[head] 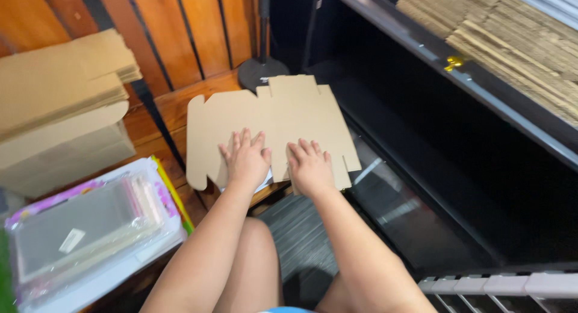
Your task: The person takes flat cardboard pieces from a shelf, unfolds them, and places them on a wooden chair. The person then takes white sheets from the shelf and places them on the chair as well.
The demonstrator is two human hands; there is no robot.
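We see a flat box blank [274, 123], brown cardboard w/ tabs & cut edges, lying on a small wood stool [180, 105] in front of the person's knees. It's not folded up at all yet: no sides stand, no flaps are tucked. So the box-making looks to us like it's just at the start, w/ all the folding left.

The left hand [245, 159] lies flat on the blank, fingers spread, pressing down, not gripping. The right hand [310, 165] does the same just beside it, near the blank's front edge. Both palms are open; nothing is pinched or held.

A bit of white paper [263, 185] peeks out under the blank by the left hand.

To the left sits a stack of more flat blanks [60, 78] on a made-up box [66, 150]. Below that is a pack of clear bags [84, 229]. On the right is a black shelf [457, 78] w/ many cardboard sheets [506, 36] piled on top.
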